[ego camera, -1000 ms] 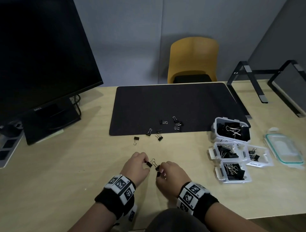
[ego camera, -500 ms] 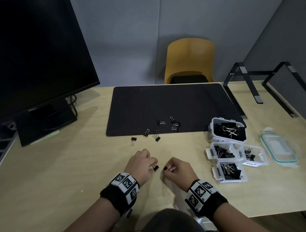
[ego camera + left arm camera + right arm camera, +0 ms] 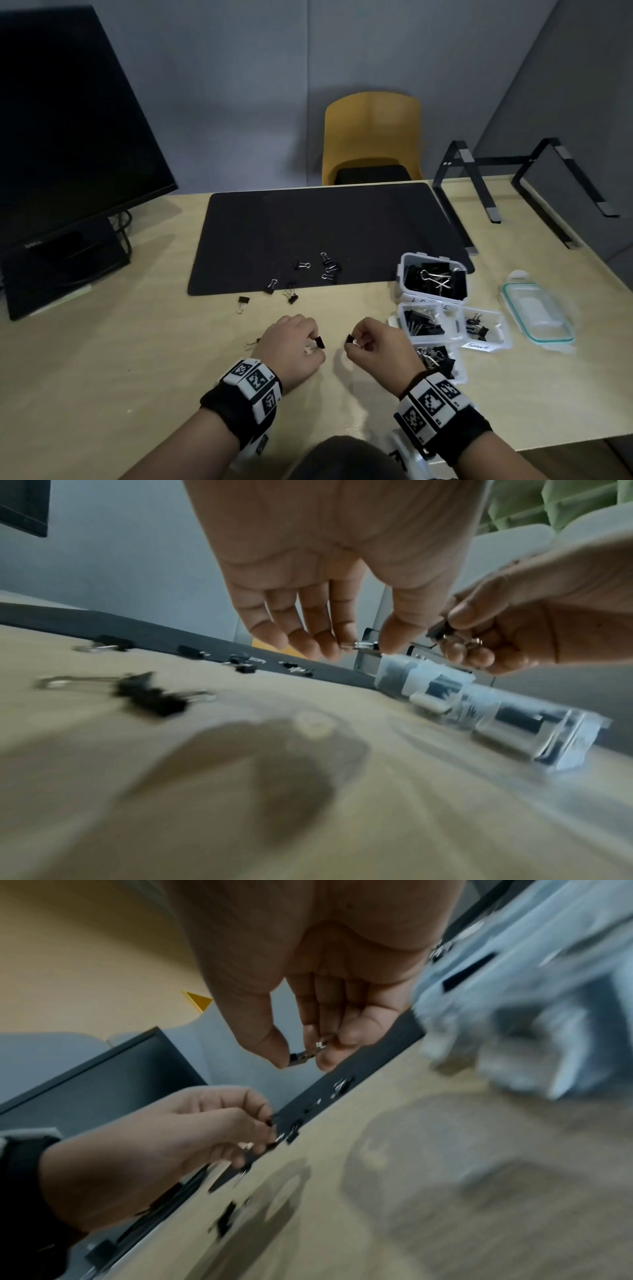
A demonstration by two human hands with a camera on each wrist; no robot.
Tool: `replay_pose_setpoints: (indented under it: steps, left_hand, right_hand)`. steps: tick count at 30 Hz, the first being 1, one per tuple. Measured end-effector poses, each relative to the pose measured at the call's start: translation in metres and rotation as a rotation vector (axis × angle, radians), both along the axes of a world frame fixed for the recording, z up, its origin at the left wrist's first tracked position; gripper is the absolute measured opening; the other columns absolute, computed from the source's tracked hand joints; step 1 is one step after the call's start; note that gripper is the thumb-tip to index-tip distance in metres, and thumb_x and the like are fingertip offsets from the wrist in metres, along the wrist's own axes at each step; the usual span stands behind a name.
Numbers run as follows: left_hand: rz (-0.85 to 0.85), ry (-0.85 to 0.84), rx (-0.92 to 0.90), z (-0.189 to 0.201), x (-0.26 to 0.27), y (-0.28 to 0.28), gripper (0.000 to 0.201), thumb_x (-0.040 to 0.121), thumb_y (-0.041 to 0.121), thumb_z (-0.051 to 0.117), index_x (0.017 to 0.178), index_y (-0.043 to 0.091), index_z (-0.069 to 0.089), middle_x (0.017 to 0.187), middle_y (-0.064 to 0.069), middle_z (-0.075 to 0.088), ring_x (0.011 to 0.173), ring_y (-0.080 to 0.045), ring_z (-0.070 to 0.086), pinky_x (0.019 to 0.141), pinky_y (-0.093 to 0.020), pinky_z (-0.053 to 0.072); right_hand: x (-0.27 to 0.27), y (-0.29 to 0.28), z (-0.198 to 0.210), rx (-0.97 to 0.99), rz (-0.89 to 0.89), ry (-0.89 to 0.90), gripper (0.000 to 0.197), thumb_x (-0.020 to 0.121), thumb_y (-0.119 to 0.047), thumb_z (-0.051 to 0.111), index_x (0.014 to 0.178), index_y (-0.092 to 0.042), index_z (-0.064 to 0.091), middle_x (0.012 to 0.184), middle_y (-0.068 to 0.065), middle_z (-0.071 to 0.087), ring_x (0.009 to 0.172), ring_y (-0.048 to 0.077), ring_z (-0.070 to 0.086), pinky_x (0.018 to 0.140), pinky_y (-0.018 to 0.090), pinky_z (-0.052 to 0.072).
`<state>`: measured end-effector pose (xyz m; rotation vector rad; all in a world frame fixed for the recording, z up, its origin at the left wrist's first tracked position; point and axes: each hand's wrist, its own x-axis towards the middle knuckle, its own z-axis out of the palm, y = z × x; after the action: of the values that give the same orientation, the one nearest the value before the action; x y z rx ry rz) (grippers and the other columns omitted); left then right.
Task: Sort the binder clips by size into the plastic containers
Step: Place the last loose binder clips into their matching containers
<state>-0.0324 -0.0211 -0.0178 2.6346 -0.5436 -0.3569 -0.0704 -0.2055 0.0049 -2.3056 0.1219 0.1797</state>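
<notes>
My left hand (image 3: 312,345) pinches a small black binder clip (image 3: 319,342) just above the desk. My right hand (image 3: 355,342) pinches a second small black clip (image 3: 349,339) a short gap to its right. In the left wrist view the left clip (image 3: 366,645) sits between thumb and forefinger; in the right wrist view the right clip (image 3: 303,1056) does too. Several loose clips (image 3: 328,266) lie on the black mat (image 3: 308,222) and the desk in front of it. Clear containers stand at the right: a large tub (image 3: 401,274), a medium box (image 3: 400,313), a small box (image 3: 500,325) and one nearer box (image 3: 460,375).
A clear lid with a teal rim (image 3: 537,315) lies right of the containers. A monitor (image 3: 68,137) stands at the left, a black laptop stand (image 3: 496,192) at the back right, a yellow chair (image 3: 371,137) behind the desk. One more clip (image 3: 252,343) lies beside my left hand.
A second ago the two clips were held touching between the hands. The hands have drawn apart, each keeping one clip, and the right hand has shifted right.
</notes>
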Motion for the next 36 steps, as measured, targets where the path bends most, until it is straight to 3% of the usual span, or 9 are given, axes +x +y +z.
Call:
replay_pose_setpoints:
  steps: [6, 11, 16, 21, 24, 29, 33, 36]
  left_hand:
    - [0.148, 0.127, -0.259, 0.024, -0.003, -0.063, 0.011, 0.077, 0.030, 0.061, 0.082, 0.029, 0.051, 0.078, 0.011, 0.057, 0.073, -0.009, 0.053, 0.074, -0.028, 0.048]
    - [0.088, 0.155, -0.299, 0.034, 0.002, -0.114, 0.012, 0.079, 0.027, 0.063, 0.084, 0.030, 0.053, 0.078, 0.010, 0.057, 0.076, -0.014, 0.057, 0.076, -0.031, 0.050]
    - [0.031, 0.125, -0.298, 0.040, 0.004, -0.158, 0.010, 0.080, 0.024, 0.062, 0.089, 0.022, 0.060, 0.078, 0.009, 0.056, 0.073, -0.012, 0.052, 0.071, -0.024, 0.045]
    - [-0.001, 0.141, -0.273, 0.036, 0.006, -0.198, 0.011, 0.080, 0.025, 0.061, 0.090, 0.024, 0.057, 0.083, 0.010, 0.057, 0.073, -0.010, 0.052, 0.073, -0.026, 0.047]
    - [-0.062, 0.098, -0.235, 0.037, 0.004, -0.223, 0.019, 0.083, 0.026, 0.059, 0.100, 0.021, 0.057, 0.097, 0.006, 0.056, 0.086, -0.012, 0.054, 0.079, -0.028, 0.047]
    - [-0.081, 0.047, -0.159, 0.032, 0.002, -0.255, 0.024, 0.090, 0.027, 0.057, 0.112, 0.018, 0.056, 0.111, 0.001, 0.053, 0.100, -0.018, 0.055, 0.087, -0.033, 0.047]
    - [-0.079, 0.059, -0.092, 0.026, 0.001, -0.262, 0.035, 0.090, 0.022, 0.057, 0.124, 0.015, 0.052, 0.121, -0.003, 0.051, 0.110, -0.022, 0.054, 0.091, -0.034, 0.046]
    - [-0.067, 0.033, -0.094, 0.029, 0.000, -0.255, 0.034, 0.090, 0.019, 0.055, 0.124, 0.017, 0.052, 0.121, -0.002, 0.050, 0.110, -0.022, 0.053, 0.091, -0.035, 0.046]
  right_hand:
    - [-0.011, -0.093, 0.015, -0.047, -0.217, -0.061, 0.009, 0.076, -0.021, 0.068, 0.078, -0.020, 0.059, 0.070, -0.009, 0.063, 0.071, 0.009, 0.060, 0.063, 0.021, 0.044]
    - [-0.012, -0.159, 0.007, -0.163, -0.324, -0.034, 0.009, 0.076, -0.024, 0.066, 0.078, -0.019, 0.059, 0.071, -0.006, 0.064, 0.073, 0.016, 0.059, 0.066, 0.029, 0.046]
    - [-0.010, -0.190, 0.000, -0.220, -0.305, -0.030, 0.013, 0.078, -0.027, 0.066, 0.085, -0.017, 0.060, 0.076, -0.003, 0.063, 0.076, 0.019, 0.059, 0.065, 0.027, 0.043]
    - [-0.012, -0.201, -0.006, -0.186, -0.214, -0.064, 0.014, 0.080, -0.024, 0.066, 0.092, -0.018, 0.061, 0.078, -0.006, 0.059, 0.072, 0.013, 0.054, 0.057, 0.015, 0.035]
    - [-0.016, -0.210, -0.009, -0.160, -0.239, -0.106, 0.015, 0.081, -0.019, 0.067, 0.095, -0.016, 0.061, 0.088, -0.004, 0.054, 0.075, 0.013, 0.052, 0.065, 0.021, 0.034]
    - [-0.020, -0.218, -0.013, -0.103, -0.249, -0.104, 0.018, 0.080, -0.011, 0.065, 0.097, -0.014, 0.062, 0.096, -0.001, 0.052, 0.078, 0.012, 0.052, 0.064, 0.011, 0.033]
    - [-0.021, -0.218, -0.013, -0.100, -0.225, -0.088, 0.019, 0.081, -0.011, 0.064, 0.099, -0.015, 0.062, 0.096, -0.002, 0.054, 0.079, 0.011, 0.052, 0.067, 0.015, 0.034]
    - [-0.021, -0.217, -0.011, -0.107, -0.219, -0.090, 0.019, 0.081, -0.012, 0.064, 0.100, -0.015, 0.062, 0.095, -0.003, 0.053, 0.078, 0.010, 0.052, 0.064, 0.008, 0.033]
